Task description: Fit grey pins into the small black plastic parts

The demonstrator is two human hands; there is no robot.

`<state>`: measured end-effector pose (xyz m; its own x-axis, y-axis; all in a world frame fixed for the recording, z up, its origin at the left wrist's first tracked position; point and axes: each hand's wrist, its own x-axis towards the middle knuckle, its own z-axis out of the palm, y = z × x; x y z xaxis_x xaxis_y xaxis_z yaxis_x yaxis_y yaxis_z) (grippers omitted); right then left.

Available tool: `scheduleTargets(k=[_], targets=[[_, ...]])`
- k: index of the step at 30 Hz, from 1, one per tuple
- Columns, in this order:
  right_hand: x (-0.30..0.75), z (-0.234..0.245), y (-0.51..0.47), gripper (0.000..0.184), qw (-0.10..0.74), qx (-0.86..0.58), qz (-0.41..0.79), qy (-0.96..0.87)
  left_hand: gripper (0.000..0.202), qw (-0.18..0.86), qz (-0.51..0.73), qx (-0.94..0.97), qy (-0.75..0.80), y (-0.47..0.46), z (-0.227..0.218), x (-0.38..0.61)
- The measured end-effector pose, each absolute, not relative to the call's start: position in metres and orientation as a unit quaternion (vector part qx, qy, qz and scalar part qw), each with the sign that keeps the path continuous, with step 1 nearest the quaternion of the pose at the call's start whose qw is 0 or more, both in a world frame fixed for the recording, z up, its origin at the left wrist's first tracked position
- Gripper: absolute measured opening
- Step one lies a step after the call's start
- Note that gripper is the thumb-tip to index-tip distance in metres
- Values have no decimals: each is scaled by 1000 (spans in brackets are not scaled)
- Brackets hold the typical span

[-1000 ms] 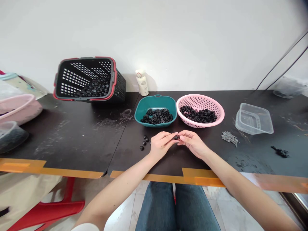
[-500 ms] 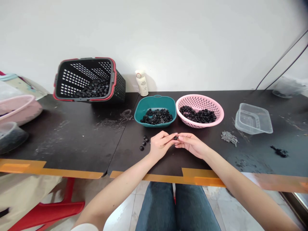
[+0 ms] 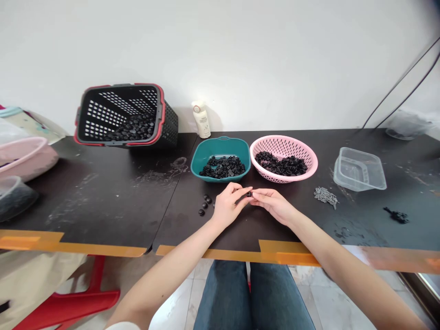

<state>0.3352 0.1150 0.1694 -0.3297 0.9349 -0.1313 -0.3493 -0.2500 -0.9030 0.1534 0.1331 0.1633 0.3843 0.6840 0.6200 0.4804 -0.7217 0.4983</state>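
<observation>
Over the dark table, my left hand (image 3: 227, 202) and my right hand (image 3: 273, 204) meet fingertip to fingertip. Between them they pinch a small black plastic part (image 3: 249, 194); its exact shape is mostly covered by the fingers. Several round black caps (image 3: 201, 212) lie on the table to the left of my left hand, one partly hidden by it. Just beyond my hands stand a teal basin (image 3: 195, 170) and a pink colander (image 3: 311, 172), each with a pile of small black parts inside.
At the back left, a grey basket with a red rim (image 3: 161, 123) leans open, holding black caps. A white bottle (image 3: 202, 121) stands by the wall. To the right are small grey pins (image 3: 326, 196), a clear plastic box (image 3: 360, 183) and a black clump (image 3: 397, 215). Orange tape (image 3: 220, 254) lines the front edge.
Both hands stay together around the small black part, with slight finger movement. The whole view has shifted a little.
</observation>
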Motion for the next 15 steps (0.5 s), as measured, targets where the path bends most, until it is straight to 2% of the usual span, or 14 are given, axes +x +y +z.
scheduleTargets(k=[15], targets=[[332,167,115,19,464,-368,702,-395,27,134,464,811,331,134,158,153]])
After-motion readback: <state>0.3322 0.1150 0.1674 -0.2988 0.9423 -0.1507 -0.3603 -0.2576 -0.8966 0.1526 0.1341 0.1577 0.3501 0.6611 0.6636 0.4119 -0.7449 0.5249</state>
